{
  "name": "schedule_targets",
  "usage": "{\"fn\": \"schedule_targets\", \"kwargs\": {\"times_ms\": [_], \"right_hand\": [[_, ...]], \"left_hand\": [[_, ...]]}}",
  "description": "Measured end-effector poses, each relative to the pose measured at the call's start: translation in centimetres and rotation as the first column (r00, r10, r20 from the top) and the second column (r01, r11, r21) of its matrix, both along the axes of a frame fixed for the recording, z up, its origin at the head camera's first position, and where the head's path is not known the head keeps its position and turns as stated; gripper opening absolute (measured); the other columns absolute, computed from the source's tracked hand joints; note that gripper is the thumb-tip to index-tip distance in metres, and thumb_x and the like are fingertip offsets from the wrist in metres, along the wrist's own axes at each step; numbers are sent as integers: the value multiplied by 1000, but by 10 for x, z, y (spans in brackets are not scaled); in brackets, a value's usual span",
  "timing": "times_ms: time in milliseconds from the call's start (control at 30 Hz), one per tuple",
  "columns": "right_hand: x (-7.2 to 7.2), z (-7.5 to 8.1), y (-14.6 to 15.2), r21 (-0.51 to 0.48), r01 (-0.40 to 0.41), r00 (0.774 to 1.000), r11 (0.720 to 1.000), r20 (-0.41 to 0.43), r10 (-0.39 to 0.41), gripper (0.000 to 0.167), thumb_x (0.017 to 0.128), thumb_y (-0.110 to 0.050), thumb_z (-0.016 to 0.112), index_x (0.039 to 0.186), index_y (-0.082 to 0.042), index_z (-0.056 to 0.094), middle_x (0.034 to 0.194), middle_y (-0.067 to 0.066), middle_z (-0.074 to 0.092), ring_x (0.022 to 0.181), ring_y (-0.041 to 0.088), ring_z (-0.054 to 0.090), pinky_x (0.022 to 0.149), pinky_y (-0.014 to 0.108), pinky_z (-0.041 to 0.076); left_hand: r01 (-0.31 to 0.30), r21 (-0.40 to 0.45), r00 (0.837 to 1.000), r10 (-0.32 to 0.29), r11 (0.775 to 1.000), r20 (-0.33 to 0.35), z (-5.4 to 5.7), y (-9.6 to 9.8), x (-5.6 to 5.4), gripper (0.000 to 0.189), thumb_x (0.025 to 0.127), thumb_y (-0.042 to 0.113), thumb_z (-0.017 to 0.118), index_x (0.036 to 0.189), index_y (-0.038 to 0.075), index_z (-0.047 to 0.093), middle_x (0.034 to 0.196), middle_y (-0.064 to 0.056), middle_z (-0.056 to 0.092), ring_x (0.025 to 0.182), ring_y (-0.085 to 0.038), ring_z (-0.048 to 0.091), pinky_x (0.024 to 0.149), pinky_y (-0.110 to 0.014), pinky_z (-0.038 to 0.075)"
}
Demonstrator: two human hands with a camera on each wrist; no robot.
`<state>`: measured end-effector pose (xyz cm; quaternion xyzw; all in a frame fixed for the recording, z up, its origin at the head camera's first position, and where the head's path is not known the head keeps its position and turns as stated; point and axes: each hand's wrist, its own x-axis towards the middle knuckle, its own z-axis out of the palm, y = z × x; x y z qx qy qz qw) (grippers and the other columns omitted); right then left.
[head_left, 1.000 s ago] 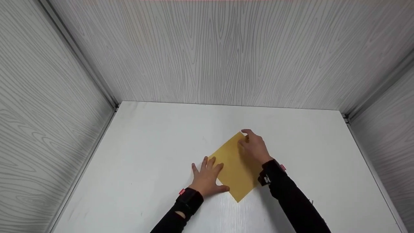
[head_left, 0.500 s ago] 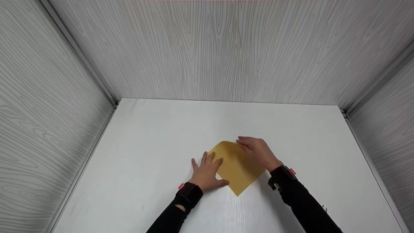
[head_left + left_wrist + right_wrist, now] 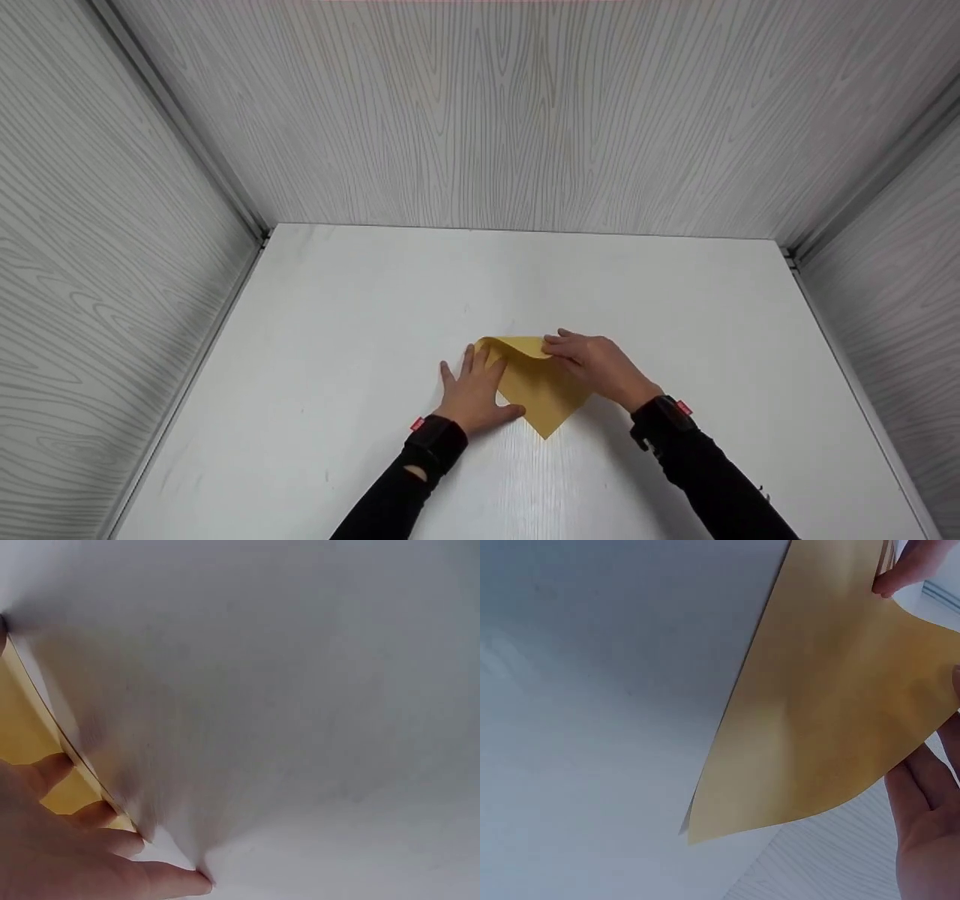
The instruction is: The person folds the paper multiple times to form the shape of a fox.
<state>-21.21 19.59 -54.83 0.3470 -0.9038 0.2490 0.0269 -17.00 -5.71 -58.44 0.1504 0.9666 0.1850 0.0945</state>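
Observation:
A sheet of yellow paper (image 3: pixel 544 409) lies cornerwise on the white table, its far part lifted and curling back over itself. With fingers spread, my left hand (image 3: pixel 475 393) presses on the sheet's left edge, the thumb lower along that edge. In the left wrist view several fingertips touch the paper's edge (image 3: pixel 21 724). My right hand (image 3: pixel 604 369) pinches the raised far part. The right wrist view shows its fingers behind the bent paper (image 3: pixel 817 712) and the thumb on the near side, partly cut off by the frame.
The white table (image 3: pixel 360 315) is enclosed by a back wall (image 3: pixel 480 112) and side walls with grey wood grain. Black bands sit on both wrists over dark sleeves.
My right hand has taken the paper's far corner and drawn it up and toward the near side, so the sheet now curls over. The left hand stays on the left edge.

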Motion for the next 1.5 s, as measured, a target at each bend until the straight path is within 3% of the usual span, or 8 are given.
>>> {"fn": "schedule_targets", "kwargs": {"times_ms": [233,367,600,867,1100,1300,1500], "right_hand": [[4,-6,3,49,-31,998,998,-50,34,32,93,-3,73,124,-8,76,126,9,73,123,32,66,99,48,54],[4,-9,-1,40,-40,994,998,-97,44,29,93,-3,74,120,-10,77,124,7,74,122,33,67,96,51,55],[8,-10,-8,95,-58,992,994,-103,67,25,94,-8,73,119,-9,78,128,9,72,128,33,63,100,48,54],[10,-15,-5,100,-145,975,984,-156,159,21,93,-12,76,113,-8,81,136,15,67,133,41,57,103,46,52],[14,-20,1,128,-119,984,985,-119,134,20,94,-15,75,113,-11,81,138,13,66,133,40,57,105,48,50],[16,-24,7,152,-168,981,974,-70,180,24,96,-16,73,119,-12,80,142,15,63,137,41,53,105,49,50],[17,-29,11,173,-185,975,967,-88,202,24,92,-13,77,115,-13,81,147,18,58,140,46,47,105,50,50]], "left_hand": [[18,-4,1000,-18,1000,-19,-8,0,0,82,88,65,68,155,21,47,170,-17,21,157,-42,14,112,-81,13],[17,-27,998,-18,999,-60,-12,-2,1,78,90,63,67,151,17,53,167,-16,28,155,-40,23,113,-77,20],[26,-55,996,-31,998,-88,-13,-7,1,77,92,62,64,150,13,53,164,-13,35,153,-38,29,114,-75,23],[83,-41,991,-87,996,-102,-10,-9,-6,69,93,62,62,145,19,55,161,-12,40,153,-38,28,113,-77,20],[115,-44,989,-119,992,-83,-11,-12,-11,72,92,64,61,147,18,54,163,-11,39,155,-39,24,113,-78,16],[153,-77,987,-157,985,-46,-6,-19,-12,74,93,66,60,150,20,51,166,-8,36,157,-37,20,116,-75,16],[187,-78,982,-188,979,-8,-2,-23,-12,79,94,67,58,156,20,46,169,-7,29,158,-37,15,118,-73,14]]}}
